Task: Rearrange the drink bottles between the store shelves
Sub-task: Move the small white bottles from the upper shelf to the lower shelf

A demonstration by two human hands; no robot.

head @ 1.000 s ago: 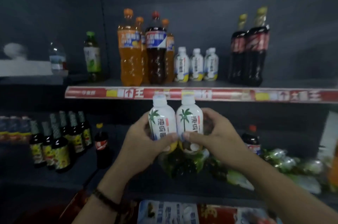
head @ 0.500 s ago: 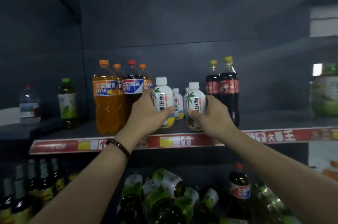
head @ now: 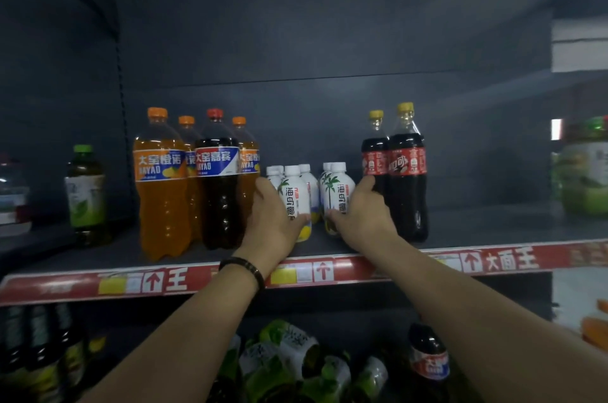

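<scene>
Currently, my left hand point(head: 274, 221) curls its fingers round the left coconut bottle point(head: 295, 197), my right hand point(head: 363, 215) round the right coconut bottle point(head: 339, 193) (both upright on the shelf point(head: 493, 231)); shoving could topple the rear bottles point(head: 306, 174).

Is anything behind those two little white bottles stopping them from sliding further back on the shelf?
Yes. Other small white bottles stand directly behind the left coconut drink bottle, gripped by the left hand, and the right coconut drink bottle, gripped by the right hand.

Dim, soft-focus view; blurred, warped edges; dark corners.
</scene>
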